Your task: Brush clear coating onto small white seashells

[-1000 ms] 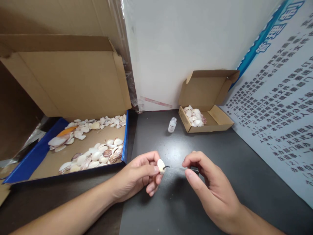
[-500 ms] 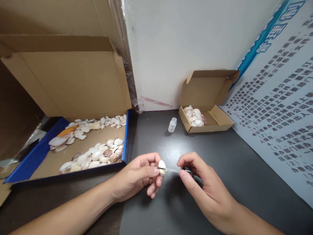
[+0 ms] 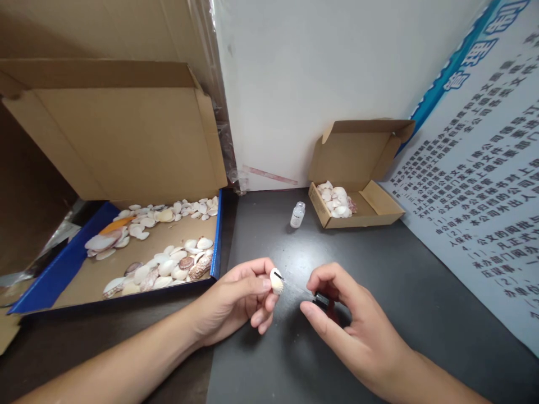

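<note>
My left hand [image 3: 241, 300] pinches a small white ribbed seashell [image 3: 277, 281] between thumb and fingers, just above the dark table. My right hand [image 3: 349, 325] is closed on the black cap of a thin brush [image 3: 320, 299]; its clear stem runs left and the dark tip touches the shell's upper edge. A small open glass bottle [image 3: 297, 215] stands further back on the table, between the two boxes.
A large open cardboard box with a blue rim [image 3: 215, 247] at the left holds several loose shells [image 3: 168, 266]. A small cardboard box [image 3: 381, 216] at the back right holds a pile of shells. A printed poster [image 3: 484, 185] leans along the right.
My right hand has moved left and a little down, bringing the brush across the shell. The shell has tipped in my left fingers, which stay in place.
</note>
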A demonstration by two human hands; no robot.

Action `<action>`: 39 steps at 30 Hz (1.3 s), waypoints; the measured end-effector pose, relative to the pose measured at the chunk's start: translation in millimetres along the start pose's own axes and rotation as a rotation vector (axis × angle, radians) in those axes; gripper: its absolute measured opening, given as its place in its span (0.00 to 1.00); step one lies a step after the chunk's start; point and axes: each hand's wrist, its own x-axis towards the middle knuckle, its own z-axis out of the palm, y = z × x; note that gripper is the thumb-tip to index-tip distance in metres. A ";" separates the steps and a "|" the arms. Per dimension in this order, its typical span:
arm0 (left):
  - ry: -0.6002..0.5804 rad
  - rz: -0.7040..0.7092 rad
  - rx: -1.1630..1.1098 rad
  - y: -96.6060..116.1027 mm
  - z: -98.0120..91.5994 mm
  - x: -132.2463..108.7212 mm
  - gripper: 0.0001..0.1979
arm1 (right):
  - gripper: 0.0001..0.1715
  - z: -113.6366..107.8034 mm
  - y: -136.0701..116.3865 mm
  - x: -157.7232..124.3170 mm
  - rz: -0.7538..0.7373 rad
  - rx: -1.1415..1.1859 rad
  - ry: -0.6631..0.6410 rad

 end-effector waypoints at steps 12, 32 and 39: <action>0.005 -0.001 -0.005 0.2 -1.3 -0.4 0.06 | 0.11 1.8 8.3 -2.8 -0.240 -0.223 0.044; 0.010 0.005 -0.011 1.7 -0.8 -1.1 0.06 | 0.06 -0.7 6.9 -0.5 -0.107 -0.143 -0.001; -0.019 0.011 0.008 1.0 -2.6 -1.3 0.05 | 0.08 0.8 8.1 -1.2 -0.166 -0.240 0.006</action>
